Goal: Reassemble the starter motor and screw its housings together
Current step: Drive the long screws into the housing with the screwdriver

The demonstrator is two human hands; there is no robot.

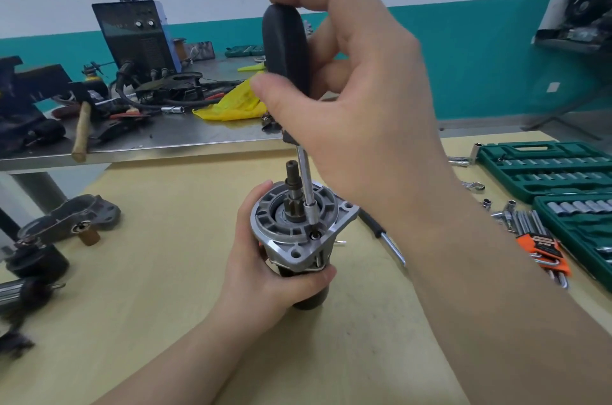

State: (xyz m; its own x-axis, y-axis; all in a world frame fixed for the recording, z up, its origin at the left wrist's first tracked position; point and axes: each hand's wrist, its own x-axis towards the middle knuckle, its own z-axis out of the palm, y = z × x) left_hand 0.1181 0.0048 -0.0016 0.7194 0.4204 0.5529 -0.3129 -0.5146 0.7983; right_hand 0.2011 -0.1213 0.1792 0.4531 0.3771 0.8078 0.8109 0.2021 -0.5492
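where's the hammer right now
In the head view the hammer lies at the left on the grey metal bench behind the wooden table, its wooden handle overhanging the front edge, left of the yellow rag.

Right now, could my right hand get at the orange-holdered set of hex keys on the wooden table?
Probably yes, once freed: the right hand grips the black-handled screwdriver, but the hex keys lie uncovered just beside that forearm.

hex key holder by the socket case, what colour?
Orange, with black print; hex key holder shows in the head view.
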